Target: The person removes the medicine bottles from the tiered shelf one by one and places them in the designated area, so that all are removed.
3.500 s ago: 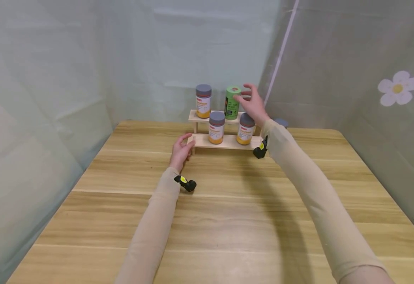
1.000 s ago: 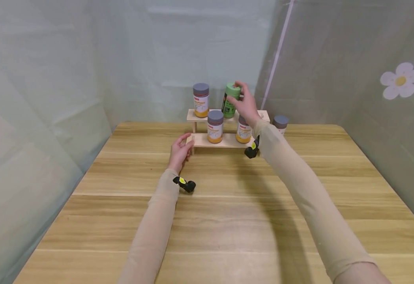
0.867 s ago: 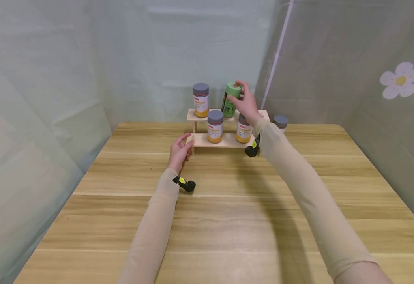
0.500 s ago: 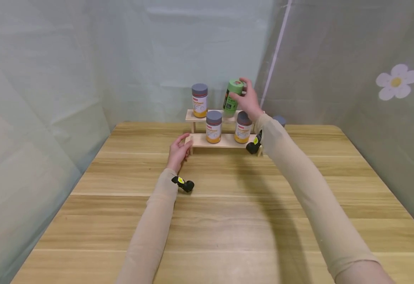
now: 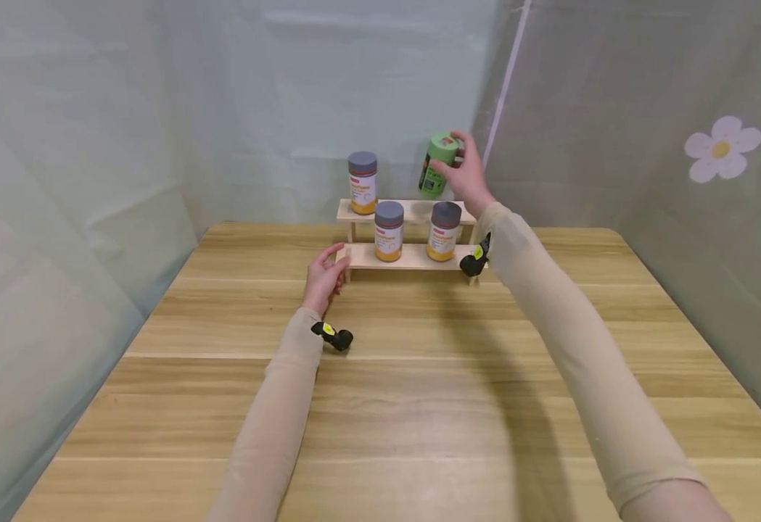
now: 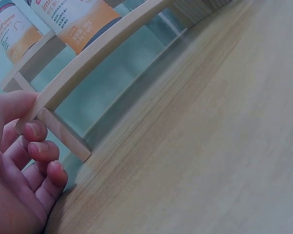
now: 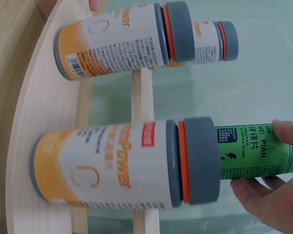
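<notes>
My right hand [image 5: 470,177] grips a green supplement bottle [image 5: 439,167] around its upper part, with the thumb in front. The bottle hangs tilted, raised over the upper tier of a two-tier wooden display stand [image 5: 416,256]. In the right wrist view, a grey-lidded jar [image 7: 117,165] partly covers the green bottle [image 7: 254,151]. At the stand's left end, my left hand [image 5: 323,281] pinches the lower plank. The left wrist view shows its thumb on top of the plank [image 6: 88,63] and its curled fingers [image 6: 44,151] below.
One grey-lidded jar [image 5: 363,185] stands at the left of the upper tier. Two matching jars, a left one [image 5: 389,235] and a right one [image 5: 442,235], stand on the lower tier. The wooden table [image 5: 406,406] ends at a pale cloth backdrop [image 5: 256,109].
My right hand has closed on the green bottle and lifted it off the upper tier, up and rightward. The left hand keeps its hold. A jar behind the stand's right end is now hidden by my sleeve.
</notes>
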Tool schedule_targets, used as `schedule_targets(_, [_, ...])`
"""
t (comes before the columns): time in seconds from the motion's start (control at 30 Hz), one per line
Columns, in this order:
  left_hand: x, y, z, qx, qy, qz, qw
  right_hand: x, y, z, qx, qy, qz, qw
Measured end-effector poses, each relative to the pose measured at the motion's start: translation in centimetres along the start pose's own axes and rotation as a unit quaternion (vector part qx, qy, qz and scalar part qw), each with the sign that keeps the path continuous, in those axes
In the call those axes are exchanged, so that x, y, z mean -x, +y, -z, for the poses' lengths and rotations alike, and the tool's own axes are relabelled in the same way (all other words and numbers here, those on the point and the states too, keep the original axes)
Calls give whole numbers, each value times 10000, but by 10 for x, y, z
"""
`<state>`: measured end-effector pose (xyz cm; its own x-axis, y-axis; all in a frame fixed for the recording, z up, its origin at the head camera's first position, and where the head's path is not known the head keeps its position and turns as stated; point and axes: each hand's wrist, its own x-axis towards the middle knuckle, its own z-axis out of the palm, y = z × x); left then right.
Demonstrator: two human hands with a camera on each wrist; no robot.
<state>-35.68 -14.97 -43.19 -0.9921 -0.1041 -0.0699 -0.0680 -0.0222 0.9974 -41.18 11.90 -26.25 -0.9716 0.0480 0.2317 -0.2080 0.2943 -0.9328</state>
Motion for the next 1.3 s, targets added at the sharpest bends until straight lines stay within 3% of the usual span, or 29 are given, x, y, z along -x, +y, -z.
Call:
schedule_targets(0.17, [13, 16, 1, 190, -86, 127, 9997, -1, 1, 8, 62, 50, 48, 10000])
schedule_targets(0.3, [21, 25, 2, 67, -91, 169, 9998, 0, 0, 14, 153, 119, -22, 9998])
schedule_targets(0.4, [18, 23, 4, 60, -106, 178, 9998, 1, 0, 18, 94, 168, -78, 9998])
schedule_targets(0.7, [-4, -2, 10, 49, 42, 32, 10000, 8, 8, 25, -169, 216, -161, 9995])
schedule_targets(0.83, [-2, 1, 11, 98, 11, 142, 9999, 10, 13, 30, -23, 326, -195, 9993])
schedule_targets(1.07, [10, 18, 10, 227, -83, 290, 9993, 10, 18, 42, 243, 409, -137, 9988])
schedule_targets(1.3, [-1, 4, 10, 178, -9, 205, 9996, 15, 27, 53, 338, 411, -222, 9983])
